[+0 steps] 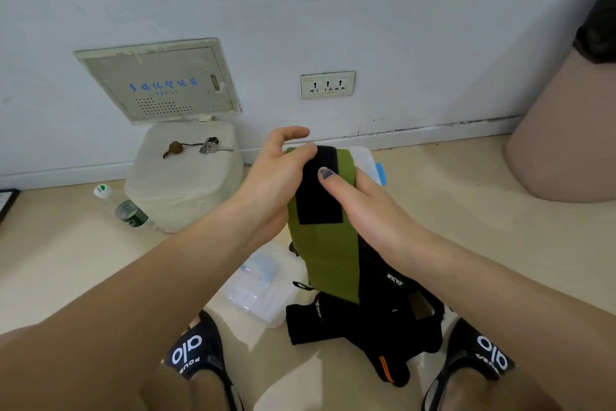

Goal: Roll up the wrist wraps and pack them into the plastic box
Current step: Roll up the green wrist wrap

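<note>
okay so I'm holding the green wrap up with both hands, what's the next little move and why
Probably start curling the top end over. Both hands, left hand and right hand, pinch the green wrap at its black patch, and the rest hangs flat, unrolled.

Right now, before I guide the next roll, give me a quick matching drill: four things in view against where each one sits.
Things:
1. green wrist wrap
2. black wrist wraps
3. keys
4. water bottle

Places:
A. on the white stool
B. lying on the floor left of the stool
C. held up in both hands
D. heaped on the floor between the feet

Pairs: 1-C, 2-D, 3-A, 4-B
</note>
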Demonstrator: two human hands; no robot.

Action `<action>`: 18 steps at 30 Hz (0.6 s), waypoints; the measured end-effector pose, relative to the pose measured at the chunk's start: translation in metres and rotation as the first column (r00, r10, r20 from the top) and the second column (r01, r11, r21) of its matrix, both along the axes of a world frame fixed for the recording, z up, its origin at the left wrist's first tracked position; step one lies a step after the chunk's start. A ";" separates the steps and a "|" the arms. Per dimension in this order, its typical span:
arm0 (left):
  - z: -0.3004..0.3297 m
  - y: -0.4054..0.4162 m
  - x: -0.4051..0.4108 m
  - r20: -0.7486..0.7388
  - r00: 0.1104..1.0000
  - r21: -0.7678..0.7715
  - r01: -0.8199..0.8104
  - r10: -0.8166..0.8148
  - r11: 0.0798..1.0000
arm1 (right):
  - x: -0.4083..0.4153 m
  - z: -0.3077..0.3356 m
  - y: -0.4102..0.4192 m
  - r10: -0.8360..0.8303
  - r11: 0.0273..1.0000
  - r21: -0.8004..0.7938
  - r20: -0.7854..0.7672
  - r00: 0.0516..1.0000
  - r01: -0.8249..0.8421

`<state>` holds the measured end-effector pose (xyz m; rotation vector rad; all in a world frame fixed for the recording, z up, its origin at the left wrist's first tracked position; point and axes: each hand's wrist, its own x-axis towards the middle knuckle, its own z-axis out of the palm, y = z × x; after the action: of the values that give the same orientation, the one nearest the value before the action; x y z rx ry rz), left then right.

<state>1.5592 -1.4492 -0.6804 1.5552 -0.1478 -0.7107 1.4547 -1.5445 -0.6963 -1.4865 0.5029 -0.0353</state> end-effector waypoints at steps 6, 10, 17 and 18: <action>0.003 0.002 0.000 -0.034 0.999 0.038 -0.005 0.007 0.999 | 0.006 -0.002 -0.007 -0.130 0.986 -0.111 -0.036 0.991 0.125; -0.002 0.002 -0.019 0.102 0.982 0.142 0.142 -0.157 0.980 | 0.012 0.003 -0.015 -0.231 0.973 -0.016 -0.018 0.973 0.231; -0.014 0.008 -0.024 0.162 0.923 0.121 0.332 -0.348 0.936 | 0.010 0.017 -0.033 -0.315 0.946 0.069 -0.034 0.948 0.317; -0.015 0.009 -0.025 0.179 0.912 0.116 0.354 -0.370 0.928 | 0.009 0.019 -0.038 -0.325 0.940 0.100 -0.032 0.945 0.326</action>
<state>1.5344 -1.4402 -0.6955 1.6953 -0.5758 -0.8579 1.4640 -1.5821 -0.6778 -1.2891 0.7492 -0.2549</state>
